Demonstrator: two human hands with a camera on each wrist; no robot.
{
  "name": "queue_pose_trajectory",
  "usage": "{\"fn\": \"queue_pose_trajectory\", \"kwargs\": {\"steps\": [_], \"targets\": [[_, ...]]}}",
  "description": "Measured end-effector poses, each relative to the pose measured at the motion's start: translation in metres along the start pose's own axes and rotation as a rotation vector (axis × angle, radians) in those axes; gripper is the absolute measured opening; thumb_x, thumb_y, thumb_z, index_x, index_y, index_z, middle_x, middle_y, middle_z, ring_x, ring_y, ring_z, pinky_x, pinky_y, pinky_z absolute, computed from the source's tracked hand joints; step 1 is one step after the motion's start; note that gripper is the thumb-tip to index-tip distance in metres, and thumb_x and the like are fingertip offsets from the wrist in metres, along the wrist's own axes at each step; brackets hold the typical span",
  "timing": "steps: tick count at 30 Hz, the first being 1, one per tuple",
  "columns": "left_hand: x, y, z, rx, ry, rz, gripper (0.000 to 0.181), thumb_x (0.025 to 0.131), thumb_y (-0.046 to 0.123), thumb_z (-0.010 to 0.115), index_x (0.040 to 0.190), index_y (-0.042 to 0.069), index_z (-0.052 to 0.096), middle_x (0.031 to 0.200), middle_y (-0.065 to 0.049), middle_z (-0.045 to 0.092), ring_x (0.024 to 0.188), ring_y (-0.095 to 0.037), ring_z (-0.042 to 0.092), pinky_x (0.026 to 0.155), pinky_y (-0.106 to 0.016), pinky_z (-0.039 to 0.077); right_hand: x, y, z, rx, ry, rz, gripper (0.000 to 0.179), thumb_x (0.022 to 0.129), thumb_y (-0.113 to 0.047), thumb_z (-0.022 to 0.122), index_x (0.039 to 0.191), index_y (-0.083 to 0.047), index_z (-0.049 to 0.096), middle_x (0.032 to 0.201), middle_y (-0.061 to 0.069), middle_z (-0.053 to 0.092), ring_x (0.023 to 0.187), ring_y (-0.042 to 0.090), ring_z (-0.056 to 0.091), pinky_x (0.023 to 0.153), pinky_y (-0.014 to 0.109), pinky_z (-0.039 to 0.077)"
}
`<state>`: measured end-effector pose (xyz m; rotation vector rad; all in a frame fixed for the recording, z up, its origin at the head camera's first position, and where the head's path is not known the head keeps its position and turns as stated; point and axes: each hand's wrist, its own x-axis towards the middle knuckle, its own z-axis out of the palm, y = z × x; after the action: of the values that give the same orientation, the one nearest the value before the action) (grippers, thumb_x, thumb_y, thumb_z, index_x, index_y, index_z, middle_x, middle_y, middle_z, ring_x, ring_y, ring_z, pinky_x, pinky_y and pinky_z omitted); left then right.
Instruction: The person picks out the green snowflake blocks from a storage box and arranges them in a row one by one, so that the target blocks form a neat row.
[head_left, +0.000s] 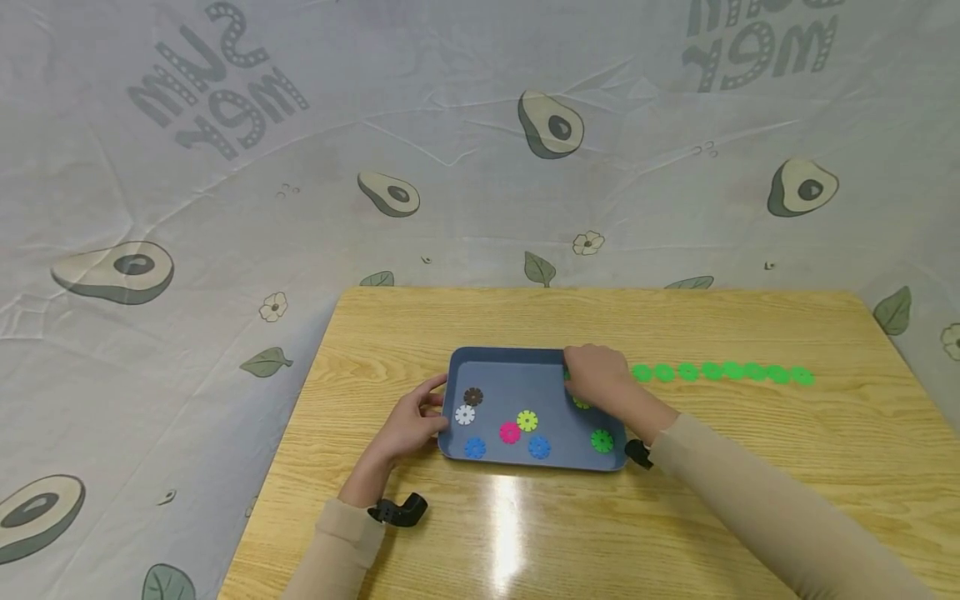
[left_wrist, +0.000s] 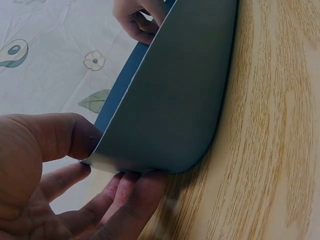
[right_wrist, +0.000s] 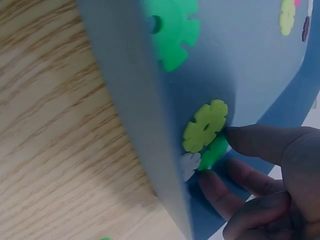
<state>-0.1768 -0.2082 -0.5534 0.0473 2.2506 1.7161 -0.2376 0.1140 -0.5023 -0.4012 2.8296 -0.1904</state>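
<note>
A blue tray lies in the middle of the wooden table. My left hand grips its left rim, with the thumb on the edge and the fingers under the tray wall. My right hand reaches into the tray's far right corner. There the fingertips pinch a green disc that lies partly under a yellow-green disc and beside a white one. Another green disc lies near the tray's front right corner.
Brown, white, yellow-green, pink and two blue discs lie loose in the tray. A row of several green discs runs along the table right of the tray. An avocado-print cloth surrounds the table.
</note>
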Motion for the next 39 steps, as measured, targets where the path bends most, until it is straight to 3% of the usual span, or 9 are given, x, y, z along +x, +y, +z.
{"fn": "queue_pose_trajectory", "kwargs": {"steps": [8, 12, 17, 25, 32, 39], "targets": [[0.000, 0.003, -0.001, -0.004, -0.002, -0.002, 0.079, 0.083, -0.008, 0.065, 0.157, 0.011, 0.047, 0.123, -0.022, 0.057, 0.092, -0.026, 0.066, 0.071, -0.041, 0.062, 0.000, 0.004, 0.002, -0.006, -0.006, 0.008, 0.029, 0.096, -0.013, 0.068, 0.070, -0.010, 0.057, 0.063, 0.006, 0.052, 0.052, 0.020, 0.051, 0.044, 0.032, 0.041], [0.000, 0.004, 0.000, 0.000, -0.001, 0.004, 0.079, 0.082, -0.008, 0.065, 0.157, 0.011, 0.047, 0.122, -0.022, 0.057, 0.092, -0.026, 0.066, 0.071, -0.041, 0.061, -0.001, 0.004, 0.000, 0.001, -0.015, 0.002, 0.030, 0.098, -0.014, 0.067, 0.069, -0.010, 0.057, 0.067, 0.008, 0.053, 0.054, 0.021, 0.052, 0.045, 0.033, 0.041], [0.002, 0.003, 0.000, 0.000, 0.001, 0.003, 0.079, 0.082, -0.008, 0.065, 0.156, 0.011, 0.048, 0.122, -0.022, 0.057, 0.092, -0.026, 0.066, 0.073, -0.040, 0.061, -0.003, 0.004, -0.002, -0.002, -0.028, 0.005, 0.026, 0.098, -0.018, 0.069, 0.076, -0.008, 0.061, 0.077, 0.010, 0.057, 0.059, 0.023, 0.055, 0.048, 0.034, 0.046], [0.000, 0.001, 0.001, 0.005, 0.000, 0.004, 0.078, 0.083, -0.008, 0.067, 0.156, 0.009, 0.047, 0.122, -0.022, 0.057, 0.091, -0.025, 0.064, 0.072, -0.037, 0.058, -0.006, 0.007, -0.001, 0.081, -0.016, 0.008, 0.021, 0.097, -0.019, 0.070, 0.108, -0.003, 0.064, 0.082, 0.007, 0.062, 0.063, 0.022, 0.058, 0.051, 0.037, 0.049], [-0.001, 0.001, 0.002, -0.001, -0.003, 0.000, 0.077, 0.084, -0.008, 0.066, 0.157, 0.009, 0.046, 0.123, -0.022, 0.057, 0.091, -0.025, 0.063, 0.072, -0.037, 0.057, -0.008, 0.016, -0.001, 0.182, 0.010, -0.022, 0.012, 0.096, -0.011, 0.062, 0.108, -0.009, 0.064, 0.081, 0.004, 0.061, 0.061, 0.022, 0.054, 0.051, 0.035, 0.043], [-0.002, 0.002, 0.002, 0.013, 0.011, -0.001, 0.077, 0.083, -0.008, 0.066, 0.156, 0.009, 0.047, 0.123, -0.021, 0.058, 0.092, -0.026, 0.064, 0.073, -0.037, 0.058, -0.013, 0.027, -0.015, 0.257, 0.076, -0.064, 0.017, 0.096, -0.014, 0.066, 0.112, -0.007, 0.066, 0.089, 0.006, 0.066, 0.064, 0.021, 0.056, 0.054, 0.035, 0.044]]}}
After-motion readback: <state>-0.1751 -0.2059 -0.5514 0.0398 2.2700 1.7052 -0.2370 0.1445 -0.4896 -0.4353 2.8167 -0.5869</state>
